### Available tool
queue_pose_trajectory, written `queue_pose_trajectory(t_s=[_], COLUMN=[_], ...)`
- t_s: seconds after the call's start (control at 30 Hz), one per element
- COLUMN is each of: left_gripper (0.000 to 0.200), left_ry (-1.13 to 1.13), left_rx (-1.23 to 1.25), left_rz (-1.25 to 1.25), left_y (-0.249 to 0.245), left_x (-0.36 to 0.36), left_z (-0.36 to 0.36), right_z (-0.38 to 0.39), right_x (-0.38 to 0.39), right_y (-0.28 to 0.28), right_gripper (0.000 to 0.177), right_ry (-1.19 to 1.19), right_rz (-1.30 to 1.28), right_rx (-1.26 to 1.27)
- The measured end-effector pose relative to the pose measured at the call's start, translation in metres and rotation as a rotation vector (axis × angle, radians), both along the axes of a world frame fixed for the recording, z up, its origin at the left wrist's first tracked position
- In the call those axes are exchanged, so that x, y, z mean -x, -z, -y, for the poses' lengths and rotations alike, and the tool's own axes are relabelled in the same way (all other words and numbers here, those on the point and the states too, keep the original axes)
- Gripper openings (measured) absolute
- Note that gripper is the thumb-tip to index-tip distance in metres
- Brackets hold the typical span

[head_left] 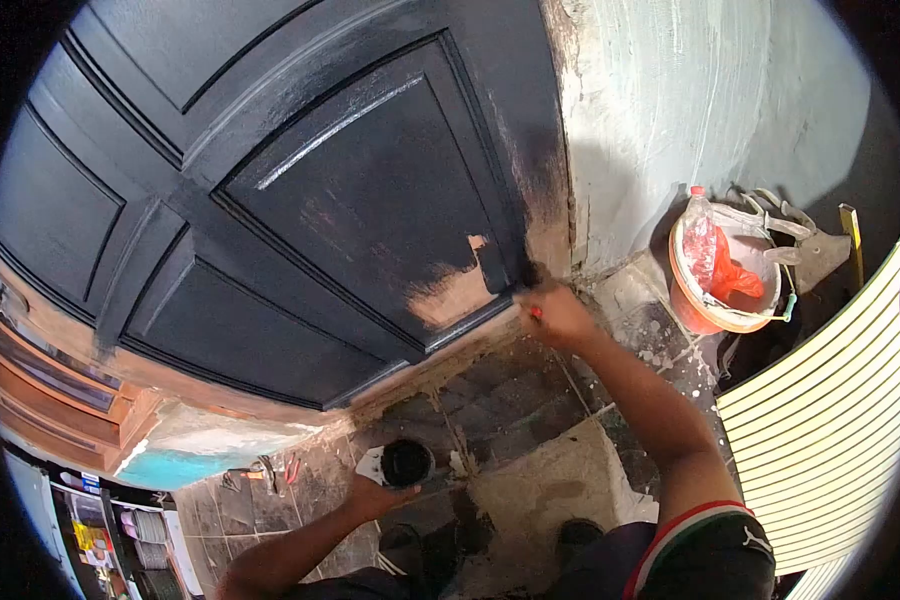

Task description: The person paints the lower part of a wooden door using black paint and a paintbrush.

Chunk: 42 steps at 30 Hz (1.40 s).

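My right hand [560, 318] is closed round a paintbrush, of which a red bit of handle shows; its dark bristles touch the lower right corner of the door's panel. The door [370, 190] is coated in dark paint, with a bare brownish patch [455, 297] low on the panel and more bare wood along the right and bottom edges. Below the door, my left hand [378, 496] holds a round container [407, 462] of black paint, its fingers round the lower left side.
An orange bucket [685, 300] with a plastic bottle [698, 225] and red bag stands at the right wall. Ribbed cream panels [830, 410] lie right. Hand tools [268, 472] rest on the tiles at lower left, near a shelf [110, 530]. A slab [555, 480] lies before me.
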<state>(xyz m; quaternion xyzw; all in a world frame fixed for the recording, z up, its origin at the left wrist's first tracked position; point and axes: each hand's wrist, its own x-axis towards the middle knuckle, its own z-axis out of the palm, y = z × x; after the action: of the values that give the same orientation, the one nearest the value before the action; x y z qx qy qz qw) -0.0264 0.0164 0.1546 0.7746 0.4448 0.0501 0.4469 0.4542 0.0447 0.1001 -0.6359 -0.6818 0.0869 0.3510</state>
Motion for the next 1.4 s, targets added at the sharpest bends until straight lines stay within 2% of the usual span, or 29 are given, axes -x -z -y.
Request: queue_pose_trajectory(t_s=[0.13, 0.23, 0.33, 0.4, 0.43, 0.53, 0.63, 0.67, 0.77, 0.8, 0.9, 0.93, 1.07, 1.17, 1.23, 1.3, 1.33, 1.37, 1.4], left_gripper=[0.078, 0.082, 0.087, 0.089, 0.09, 0.091, 0.089, 0.088, 0.084, 0.082, 0.079, 0.078, 0.081, 0.08, 0.078, 0.063, 0.056, 0.057, 0.059], left_ry=[0.004, 0.123, 0.102, 0.114, 0.122, 0.17, 0.241, 0.222, 0.186, 0.192, 0.252, 0.278, 0.323, 0.296, 0.317, 0.19, 0.13, 0.062, -0.012], left_rx=[-0.014, -0.1, -0.086, 0.017, 0.063, 0.026, 0.048, 0.055, 0.044, 0.006, -0.074, -0.099, 0.021, 0.067, 0.027, 0.09, 0.121, 0.181, 0.245], left_rz=[-0.031, -0.072, -0.018, -0.026, -0.031, 0.04, 0.116, 0.148, 0.245, 0.276, 0.281, 0.272, 0.272, 0.268, 0.341, 0.457, 0.521, 0.562, 0.592], left_y=[0.035, 0.055, 0.044, 0.01, -0.001, 0.015, 0.009, 0.003, -0.015, -0.013, -0.048, -0.061, -0.082, -0.102, -0.101, -0.081, -0.071, -0.063, -0.057], left_x=[-0.004, -0.014, -0.038, -0.059, -0.065, -0.06, -0.055, -0.053, -0.054, -0.053, -0.063, -0.069, -0.074, -0.071, -0.069, -0.072, -0.079, -0.083, -0.088], left_z=[0.01, 0.007, 0.009, 0.011, 0.007, -0.007, -0.021, -0.024, -0.04, -0.048, -0.068, -0.074, -0.096, -0.094, -0.098, -0.095, -0.097, -0.099, -0.099], right_z=[-0.007, -0.001, 0.019, 0.027, 0.027, 0.03, 0.013, 0.006, -0.009, -0.011, -0.017, -0.023, -0.025, -0.033, -0.039, -0.045, -0.05, -0.055, -0.064], right_x=[0.013, 0.028, 0.038, 0.044, 0.046, 0.039, 0.03, 0.028, 0.024, 0.027, 0.051, 0.055, 0.095, 0.126, 0.135, 0.143, 0.143, 0.146, 0.152], right_y=[-0.063, -0.046, 0.006, 0.043, 0.042, 0.012, -0.051, -0.062, -0.076, -0.066, -0.017, 0.018, 0.044, -0.029, -0.064, -0.101, -0.096, -0.085, -0.075], right_gripper=[0.026, 0.027, 0.024, 0.022, 0.021, 0.023, 0.028, 0.027, 0.023, 0.018, 0.015, 0.013, 0.013, 0.018, 0.014, 0.011, 0.013, 0.017, 0.015], right_ry=[0.07, 0.11, 0.117, 0.173, 0.201, 0.238, 0.281, 0.273, 0.509, 0.57, 0.85, 0.826, 1.031, 1.156, 1.003, 0.849, 0.749, 0.654, 0.709], right_rz=[-0.243, -0.17, -0.096, -0.202, -0.255, -0.391, -0.34, -0.469, -0.391, -0.471, -1.102, -1.329, -1.361, -1.528, -1.618, -1.759, -1.838, -1.918, -1.924], right_rx=[-0.463, -0.689, -0.308, -0.28, -0.273, 0.022, -0.038, -0.063, 0.163, 0.153, -0.013, -0.216, -0.497, -0.663, -0.828, -0.974, -0.941, -0.892, -0.894])
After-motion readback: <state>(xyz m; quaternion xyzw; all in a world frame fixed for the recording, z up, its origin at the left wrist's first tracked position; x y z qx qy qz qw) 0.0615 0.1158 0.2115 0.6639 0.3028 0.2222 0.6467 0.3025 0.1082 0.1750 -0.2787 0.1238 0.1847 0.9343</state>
